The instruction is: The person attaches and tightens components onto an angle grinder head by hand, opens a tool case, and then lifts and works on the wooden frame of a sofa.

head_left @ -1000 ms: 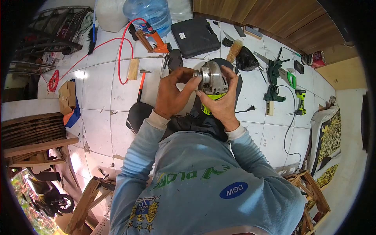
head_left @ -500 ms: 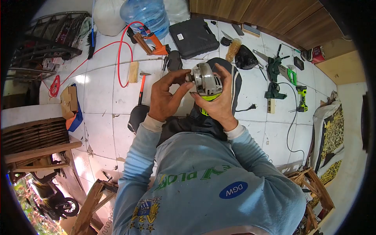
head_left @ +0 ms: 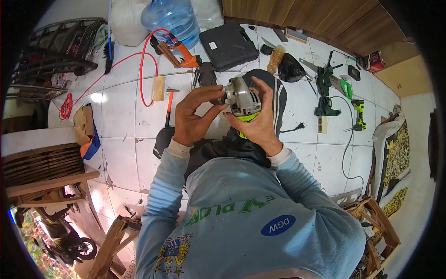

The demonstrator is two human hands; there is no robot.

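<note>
We were in a makeshift workshop: a hammer [head_left: 169,110] lay left on the white tiled floor [head_left: 116,116], a green-handled saw [head_left: 346,89] and lime-green power tool [head_left: 358,115] right, rough wooden frames [head_left: 108,249] near.

power tool [head_left: 242,98]: grey, lime-green | hose [head_left: 141,69]: red | shirt [head_left: 241,186]: light blue | case [head_left: 230,50]: black | jug [head_left: 172,21]: blue

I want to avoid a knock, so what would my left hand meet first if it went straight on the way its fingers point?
Your left hand would likely meet the metal head of the power tool first. The fingertips look right beside it, though contact is hard to judge.
</note>
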